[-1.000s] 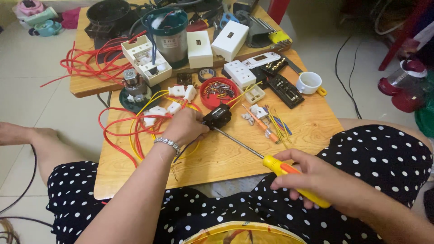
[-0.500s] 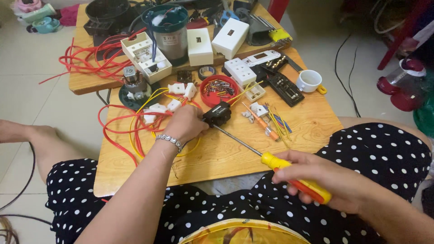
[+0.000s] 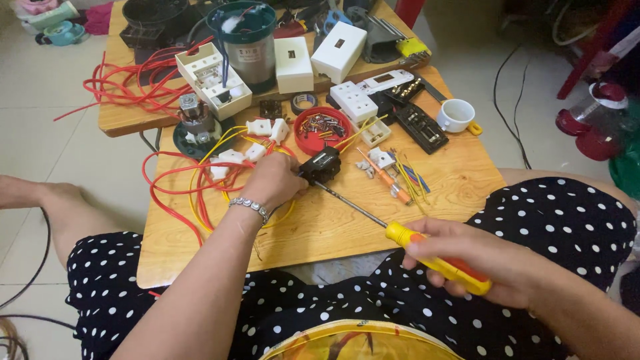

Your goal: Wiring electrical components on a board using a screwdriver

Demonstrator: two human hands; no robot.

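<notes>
Head view, looking down over a low wooden table (image 3: 320, 227) strewn with electrical parts. Left hand (image 3: 273, 180) closed on a small black electrical part (image 3: 321, 165), pinning it to the tabletop near the middle; fingertips tucked under and mostly hidden, so exact grip unclear. Right hand (image 3: 473, 257) wrapped tight round the yellow-and-orange handle of a long screwdriver (image 3: 400, 233), held over the lap off the table's near edge; tip of the shaft meeting the black part, contact point too small to make out. Hands well apart, joined only by the tool.

Just behind the black part, a red round dish (image 3: 323, 127) of small screws and bits, contents hard to tell. Red and yellow wires (image 3: 193, 180) looping left of the hand, partly covered by the wrist and its beaded bracelet (image 3: 250, 207). White sockets (image 3: 353, 100) and a white cup (image 3: 457, 115) further back. Upper table edge crowded, several items cut off by the frame. Polka-dot clothing across the bottom.
</notes>
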